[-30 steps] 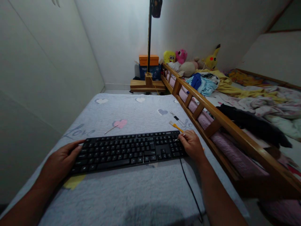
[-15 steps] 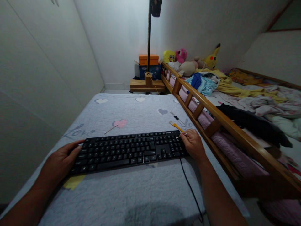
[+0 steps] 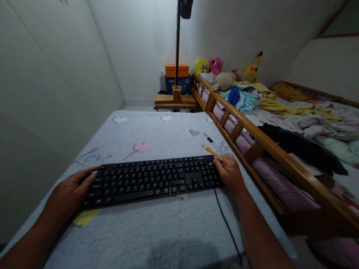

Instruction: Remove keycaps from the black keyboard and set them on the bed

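A black computer keyboard (image 3: 157,178) lies across the bed-like surface, slightly angled, its cable trailing toward me. My left hand (image 3: 67,196) is closed around the keyboard's left end, thumb near the top edge. Over the number pad, my right hand (image 3: 230,172) pinches a white cotton swab (image 3: 217,161), its tip among the upper number-pad keys. Behind the keyboard, a second cotton swab (image 3: 131,154) rests on the cloth by a pink heart. Close to my right hand are a small brush (image 3: 209,149) with a yellow handle and a thin wire tool (image 3: 209,139) with a black middle.
A light blue quilted cloth (image 3: 157,130) with hearts covers the surface. Along the right runs a wooden bed rail (image 3: 246,127), with clothes and plush toys (image 3: 223,80) beyond. A dark pole on a wooden base (image 3: 176,99) stands at the far end, before an orange box (image 3: 176,70).
Almost nothing differs. The view has shifted very slightly; both hands keep their places, with the swab still at the number pad.
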The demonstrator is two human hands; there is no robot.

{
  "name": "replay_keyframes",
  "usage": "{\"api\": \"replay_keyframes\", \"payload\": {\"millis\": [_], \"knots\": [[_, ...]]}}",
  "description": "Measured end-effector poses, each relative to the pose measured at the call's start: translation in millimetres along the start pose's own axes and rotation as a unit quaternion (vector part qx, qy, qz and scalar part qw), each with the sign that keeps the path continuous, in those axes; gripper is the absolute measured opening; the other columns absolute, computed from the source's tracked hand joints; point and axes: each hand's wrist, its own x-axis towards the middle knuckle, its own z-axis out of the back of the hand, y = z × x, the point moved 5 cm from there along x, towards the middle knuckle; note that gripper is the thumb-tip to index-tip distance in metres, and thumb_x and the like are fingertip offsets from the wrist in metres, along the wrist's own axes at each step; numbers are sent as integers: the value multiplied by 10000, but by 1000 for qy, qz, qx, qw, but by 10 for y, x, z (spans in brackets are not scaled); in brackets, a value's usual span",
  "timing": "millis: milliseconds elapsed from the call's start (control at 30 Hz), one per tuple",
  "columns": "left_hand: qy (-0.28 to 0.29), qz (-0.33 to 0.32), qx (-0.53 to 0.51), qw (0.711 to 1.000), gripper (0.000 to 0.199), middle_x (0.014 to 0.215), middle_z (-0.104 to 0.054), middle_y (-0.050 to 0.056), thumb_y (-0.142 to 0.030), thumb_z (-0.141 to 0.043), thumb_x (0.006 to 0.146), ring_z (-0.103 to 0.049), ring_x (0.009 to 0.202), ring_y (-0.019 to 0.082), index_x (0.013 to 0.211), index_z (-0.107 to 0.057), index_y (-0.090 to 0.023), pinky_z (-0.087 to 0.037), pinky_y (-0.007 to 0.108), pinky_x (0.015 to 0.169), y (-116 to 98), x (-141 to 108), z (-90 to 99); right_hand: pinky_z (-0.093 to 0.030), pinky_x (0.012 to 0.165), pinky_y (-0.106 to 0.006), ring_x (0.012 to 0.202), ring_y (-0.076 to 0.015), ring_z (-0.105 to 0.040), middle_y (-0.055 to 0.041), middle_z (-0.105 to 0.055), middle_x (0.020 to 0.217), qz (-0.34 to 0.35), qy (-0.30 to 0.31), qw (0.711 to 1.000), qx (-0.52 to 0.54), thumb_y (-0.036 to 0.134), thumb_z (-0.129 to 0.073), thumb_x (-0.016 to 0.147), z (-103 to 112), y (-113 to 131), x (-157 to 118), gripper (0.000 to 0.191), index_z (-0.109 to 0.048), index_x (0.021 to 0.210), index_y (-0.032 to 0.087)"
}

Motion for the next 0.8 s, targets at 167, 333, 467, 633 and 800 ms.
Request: {"api": "replay_keyframes", "payload": {"millis": [167,333,467,633,800], "knots": [[38,50,-48,997,562,1180,-693,88,-530,-426,800,-642,1061,280,1196,-656,-203,-488,408,926,38,3,-42,-388,783,-351,816,-210,-515,-40,-612,733,7,1,1000,-2,241,-503,880,-16,-23,-2,201,-594,702,210],[30,57,-48,997,565,1150,-703,93,-523,-425,788,-649,1031,281,1172,-665,-185,-494,396,911,22,-7,-32,-396,770,-348,820,-214,-521,-44,-610,728,-10,-12,1000,-10,245,-503,876,24,-107,-15,209,-584,687,211],[33,57,-57,996,567,1166,-694,89,-518,-427,789,-641,1042,271,1188,-654,-183,-479,386,937,17,-17,-39,-395,764,-351,815,-215,-523,-47,-616,730,-24,-15,999,-18,245,-502,873,32,-136,-22,211,-575,677,211],[32,56,-60,996,564,1172,-688,94,-530,-429,802,-632,1058,275,1197,-648,-192,-468,397,946,42,-11,-56,-390,747,-343,791,-208,-519,-43,-617,718,-20,-11,1000,-15,239,-499,863,43,-125,-18,215,-571,662,212],[33,45,-47,997,558,1156,-698,87,-528,-414,816,-644,1029,269,1200,-649,-198,-486,377,901,62,-2,-59,-385,726,-336,764,-204,-512,-36,-584,683,-11,6,1000,-14,239,-493,852,65,-125,-26,240,-536,617,215]]}}
